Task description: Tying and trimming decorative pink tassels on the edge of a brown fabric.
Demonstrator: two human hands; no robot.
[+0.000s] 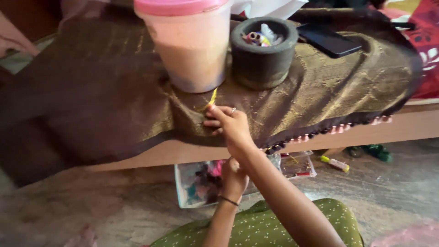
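Right hand [231,124] reaches up to the desk edge, fingers curled narrow, pinching the brown-gold fabric [320,91] where it folds over the edge; ring visible on one finger; a small yellow bit [213,97], maybe thread or a needle end, sticks up just above the fingertips, too small to tell which. Left hand [234,179] sits lower, below the desk edge, fist-like and closed, seen from the back with a thin dark bracelet at the wrist; cannot tell what it holds, if anything. Fabric drapes across the wooden desk [411,128], its hem trimmed with small pink and dark tassels [338,129] hanging along the right part. On the fabric just above the right hand: a translucent tub with pink lid [190,45], beside it a dark round pot [264,52] with thread spools inside, then a dark phone [328,40] farther right. On the floor under the desk, a clear plastic box [201,183] of colourful bits, behind the left hand. Green dotted garment [270,226] at bottom.
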